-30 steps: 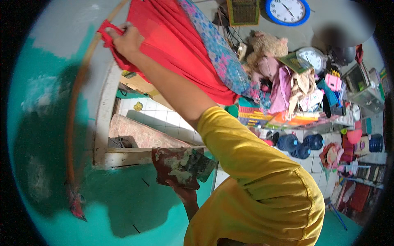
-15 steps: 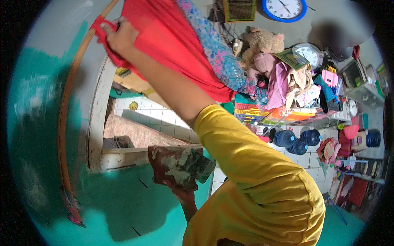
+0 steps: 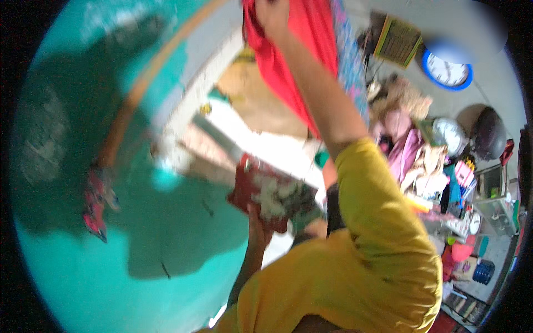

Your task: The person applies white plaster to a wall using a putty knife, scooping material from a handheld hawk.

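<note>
Red cloth (image 3: 311, 39) is bunched in my R hand (image 3: 271, 21) at the top edge of my feed, fingers curled round the gathered fabric; edge clips part of the hand, so can't tell exact finger placement. R arm, in a yellow sleeve (image 3: 383, 188), runs up diagonally to it. Blue floral cloth (image 3: 350, 66) hangs just beside the red, on its R.

L hand (image 3: 259, 225), lower ctr, grips a dark red board (image 3: 269, 191) by its lower edge, thumb up on the face. Board's tilted, smeared w/ whitish-grey stuff, darker at its R end. Can't tell from here if it's touching anything behind.

Off to L, a wooden pole (image 3: 141, 89) slants down w/ a ragged pink-red tuft (image 3: 97, 208) at its low end, in front of the green wall (image 3: 111, 294). Pale frame (image 3: 194, 97) runs btwn wall and opening; tan sheet (image 3: 266, 100) shows thru it. Two dark nails on the wall, one (image 3: 165, 270) well below the board.

Bg, R side: teddy bear (image 3: 408, 97), blue-rimmed wall clock (image 3: 446, 72), 2nd clock (image 3: 448, 136) nr piled clothes (image 3: 427, 166). Pic's blurry, so fine detail's lost.
</note>
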Demonstrator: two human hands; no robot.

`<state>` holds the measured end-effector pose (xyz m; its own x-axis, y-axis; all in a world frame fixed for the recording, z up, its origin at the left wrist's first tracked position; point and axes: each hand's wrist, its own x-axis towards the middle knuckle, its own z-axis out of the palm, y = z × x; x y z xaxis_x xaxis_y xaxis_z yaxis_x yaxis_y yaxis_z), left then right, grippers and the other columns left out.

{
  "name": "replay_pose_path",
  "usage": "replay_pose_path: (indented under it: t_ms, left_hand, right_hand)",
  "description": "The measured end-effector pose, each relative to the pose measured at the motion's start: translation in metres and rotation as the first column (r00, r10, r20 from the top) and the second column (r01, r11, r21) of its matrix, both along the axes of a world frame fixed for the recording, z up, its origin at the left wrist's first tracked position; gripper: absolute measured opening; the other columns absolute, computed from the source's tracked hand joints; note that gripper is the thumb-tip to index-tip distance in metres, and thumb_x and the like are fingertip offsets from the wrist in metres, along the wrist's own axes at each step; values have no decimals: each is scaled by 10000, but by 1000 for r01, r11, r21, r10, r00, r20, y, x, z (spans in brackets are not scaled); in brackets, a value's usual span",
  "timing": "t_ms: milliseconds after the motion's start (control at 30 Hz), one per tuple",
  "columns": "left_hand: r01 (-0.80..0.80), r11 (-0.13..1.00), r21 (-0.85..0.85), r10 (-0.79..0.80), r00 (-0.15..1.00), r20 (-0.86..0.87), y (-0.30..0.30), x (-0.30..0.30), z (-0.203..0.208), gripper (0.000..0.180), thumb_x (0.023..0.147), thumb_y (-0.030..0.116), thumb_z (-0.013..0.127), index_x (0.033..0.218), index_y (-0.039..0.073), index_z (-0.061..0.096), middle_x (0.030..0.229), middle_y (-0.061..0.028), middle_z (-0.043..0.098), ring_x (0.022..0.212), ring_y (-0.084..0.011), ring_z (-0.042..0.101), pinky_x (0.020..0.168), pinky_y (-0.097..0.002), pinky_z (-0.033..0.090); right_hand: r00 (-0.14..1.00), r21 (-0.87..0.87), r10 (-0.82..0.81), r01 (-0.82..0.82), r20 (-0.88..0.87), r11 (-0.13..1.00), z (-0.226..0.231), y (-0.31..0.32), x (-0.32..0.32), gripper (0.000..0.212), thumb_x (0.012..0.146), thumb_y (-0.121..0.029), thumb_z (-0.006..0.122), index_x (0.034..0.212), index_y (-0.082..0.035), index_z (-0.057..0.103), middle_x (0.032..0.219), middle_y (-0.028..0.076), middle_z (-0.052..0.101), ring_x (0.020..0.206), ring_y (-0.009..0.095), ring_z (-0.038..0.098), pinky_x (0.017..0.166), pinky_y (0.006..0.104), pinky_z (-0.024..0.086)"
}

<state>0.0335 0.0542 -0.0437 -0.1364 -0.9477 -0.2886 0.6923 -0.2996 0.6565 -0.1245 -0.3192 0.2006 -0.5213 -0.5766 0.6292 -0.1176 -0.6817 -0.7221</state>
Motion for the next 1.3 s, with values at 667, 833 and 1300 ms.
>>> replay_pose_path:
  t_ms: [667,833,1300]
  left_hand:
    - [-49,996,78,47,998,30,-75,-78,75,742,749,689,366,1203,102,374,882,-41,511,625,-162,464,518,-302,417]
    - [-70,991,112,32,950,311,-84,-74,84,748,788,649,357,1305,114,280,1209,-98,457,990,-270,531,742,-390,496]
    - [-351,931,-97,342,751,564,-118,-178,133,752,779,653,375,1312,132,271,1184,-103,473,906,-271,552,697,-408,484]
  right_hand:
    - [814,149,559,-541,-155,828,29,14,-58,258,865,-268,519,904,-13,539,756,98,591,725,161,542,683,297,428]
    - [816,-24,532,-551,-228,834,17,-2,-79,263,862,-259,500,971,-22,530,857,158,570,821,247,550,718,334,424]
    - [631,47,666,-710,-397,702,-15,-20,-108,377,867,-304,425,1142,-48,465,1099,177,522,1074,300,451,914,374,319]
